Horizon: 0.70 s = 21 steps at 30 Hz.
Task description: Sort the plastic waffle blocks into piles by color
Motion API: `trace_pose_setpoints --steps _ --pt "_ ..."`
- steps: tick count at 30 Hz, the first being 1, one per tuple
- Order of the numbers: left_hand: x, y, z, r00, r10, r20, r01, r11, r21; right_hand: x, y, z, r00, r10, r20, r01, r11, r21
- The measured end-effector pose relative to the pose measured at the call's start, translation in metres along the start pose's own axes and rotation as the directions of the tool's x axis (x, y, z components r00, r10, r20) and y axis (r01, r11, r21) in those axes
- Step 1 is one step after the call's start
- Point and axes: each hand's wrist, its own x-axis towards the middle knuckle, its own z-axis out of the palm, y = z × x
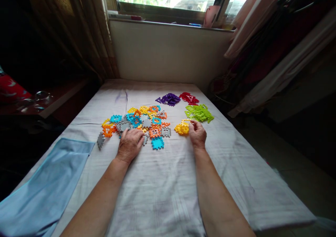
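My left hand [130, 144] rests with its fingers apart on the near edge of a mixed pile of orange, blue, grey and yellow toy panels [133, 120]. A blue square panel [158, 143] lies to its right, nearest to me. My right hand [197, 135] pinches a yellow panel [187, 121] by its right side, just over a small heap of yellow panels [181, 129]. Beyond that hand lies a heap of light green panels [200, 113]. Purple panels [169, 99] and red panels [189, 98] form two heaps farther back.
A pale cloth covers the table [157, 188]. A folded light blue cloth [57, 177] lies at the left edge. Behind the table stand a low wall and a windowsill with a pink cup [211, 16]. Curtains hang on the left, fabrics on the right.
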Motion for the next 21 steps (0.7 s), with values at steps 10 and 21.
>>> trace_pose_setpoints --steps 10,21 --pt "-0.002 -0.020 -0.004 0.979 -0.170 -0.114 0.185 0.972 0.146 0.014 0.028 -0.010 0.988 0.111 -0.105 -0.135 0.958 -0.252" --pt "0.018 -0.011 0.006 0.989 -0.142 -0.027 0.145 0.974 0.176 0.009 0.019 -0.006 0.985 -0.022 -0.168 -0.026 0.961 -0.276"
